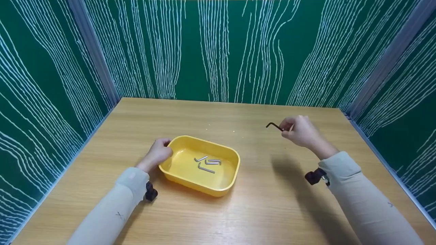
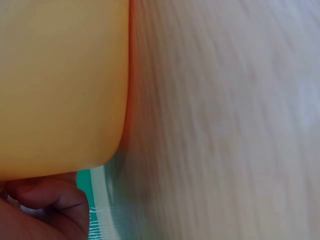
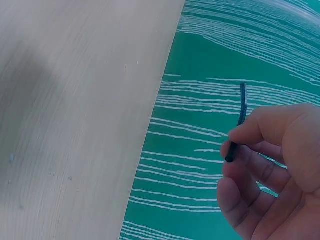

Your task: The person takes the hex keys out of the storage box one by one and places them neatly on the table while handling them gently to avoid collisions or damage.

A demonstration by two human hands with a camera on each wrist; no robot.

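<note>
My left hand (image 1: 157,154) grips the left end of a yellow plastic tray (image 1: 190,185), its thumb over the rim. In the left wrist view the tray's wall (image 2: 65,85) fills the upper left, with curled fingers (image 2: 55,197) against it. Several small silver hex keys (image 1: 206,169) lie together on the tray's floor. Raised above the table at the right, my right hand (image 1: 301,132) pinches a black hex key (image 1: 271,124) between thumb and fingers. The bent end of the black key (image 3: 243,97) points away from the hand.
The tray stands on a wood-grain table (image 1: 252,211). A few tiny pale specks (image 1: 233,131) dot the surface behind it. Green panels (image 1: 190,68) with white wavy lines enclose the back and both sides, joined by grey corner posts (image 1: 93,51).
</note>
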